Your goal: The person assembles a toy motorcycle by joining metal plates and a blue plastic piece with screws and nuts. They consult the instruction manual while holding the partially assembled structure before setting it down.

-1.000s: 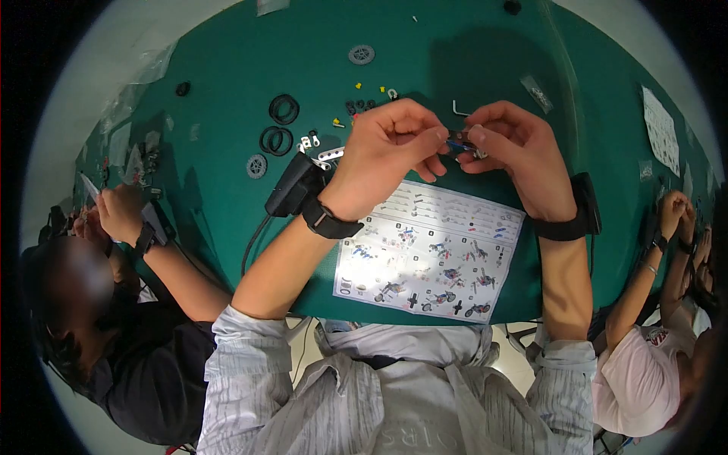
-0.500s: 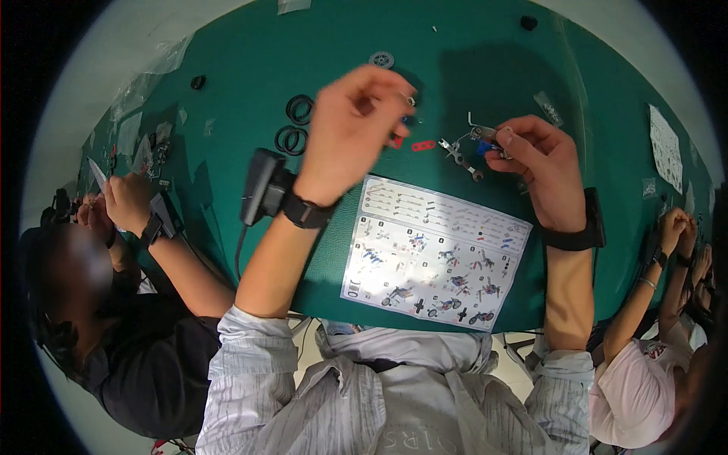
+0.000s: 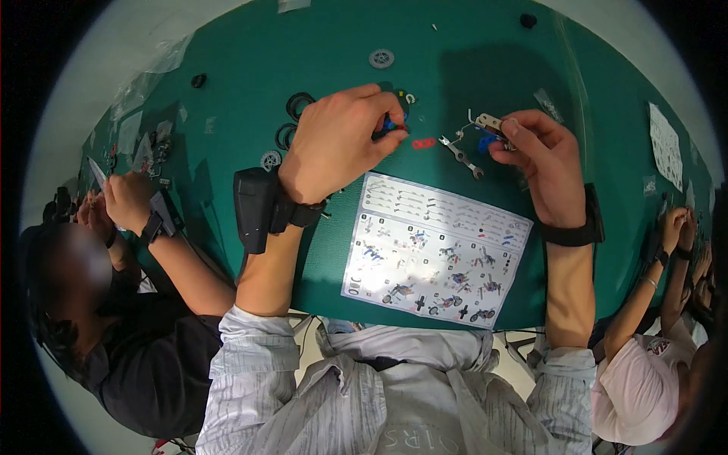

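My right hand (image 3: 540,148) pinches a small toy assembly between thumb and fingers; a silver plate with holes (image 3: 489,121) and a blue part (image 3: 486,144) stick out of it. My left hand (image 3: 341,133) is over the small parts, its thumb and fingers curled around a small blue piece (image 3: 390,123). Whether that piece is off the table cannot be seen. Between the hands lie a red strip with holes (image 3: 424,143) and a small wrench (image 3: 460,156). A thin hex key (image 3: 469,115) is beside the assembly.
A printed instruction sheet (image 3: 436,250) lies in front of me on the green table (image 3: 326,38). Black tyres (image 3: 287,136) and grey wheels (image 3: 381,58) are around my left hand. Small bags (image 3: 547,106) lie on the right. People work on both sides.
My left hand has come lower and leftward, its fingers now at the blue piece. In my right hand the assembly has turned, showing its silver plate. A second grey wheel has come into sight.
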The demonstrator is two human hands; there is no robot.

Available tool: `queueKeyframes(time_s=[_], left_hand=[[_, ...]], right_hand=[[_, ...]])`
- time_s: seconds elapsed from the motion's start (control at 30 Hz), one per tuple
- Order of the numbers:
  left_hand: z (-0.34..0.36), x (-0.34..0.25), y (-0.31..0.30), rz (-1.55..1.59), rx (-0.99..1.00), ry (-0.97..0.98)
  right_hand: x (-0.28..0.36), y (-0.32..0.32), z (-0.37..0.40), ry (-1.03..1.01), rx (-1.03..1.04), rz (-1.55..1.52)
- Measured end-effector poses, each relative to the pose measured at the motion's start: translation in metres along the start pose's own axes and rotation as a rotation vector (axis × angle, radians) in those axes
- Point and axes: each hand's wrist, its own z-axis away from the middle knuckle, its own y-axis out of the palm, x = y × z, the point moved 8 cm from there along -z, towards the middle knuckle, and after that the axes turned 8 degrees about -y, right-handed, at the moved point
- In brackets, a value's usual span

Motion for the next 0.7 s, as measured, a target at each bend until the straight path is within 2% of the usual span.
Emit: queueKeyframes(time_s=[0.23,0.33,0.7], left_hand=[[0.003,0.000,0.009,-0.091,-0.054,-0.112],[0.003,0.003,0.013,-0.061,-0.005,-0.157],[0.004,0.002,0.019,-0.021,0.005,-0.127]], right_hand=[[-0.002,0.000,-0.001,-0.003,0.010,0.023],[-0.001,0.000,0.000,-0.011,0.007,0.023],[-0.006,0.004,-0.001,-0.015,0.065,0.044]])
